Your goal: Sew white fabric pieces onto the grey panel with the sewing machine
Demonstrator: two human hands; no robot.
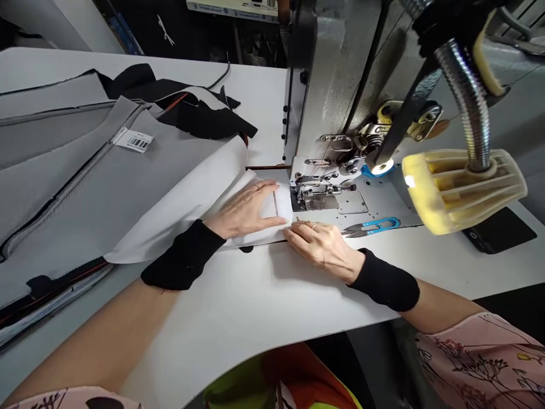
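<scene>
My left hand (pixel 247 209) lies flat, fingers stretched out, on a folded white fabric piece (pixel 191 196), pressing it to the table just left of the presser foot (pixel 317 190) of the sewing machine (pixel 336 85). My right hand (pixel 317 241) rests at the near edge of the same fabric, fingers together, pinching its corner close to the needle plate. Both wrists wear black cuffs. The white piece is joined to a large grey cover (pixel 85 187) that spreads to the left.
Blue thread snips (pixel 374 226) lie on the machine bed right of my right hand. A yellow lamp head (pixel 462 190) on a flexible metal arm hangs at the right. Black fabric pieces (pixel 191 111) lie behind the grey cover. A barcode label (pixel 135 141) is on it. A black pad (pixel 498 230) sits at the right.
</scene>
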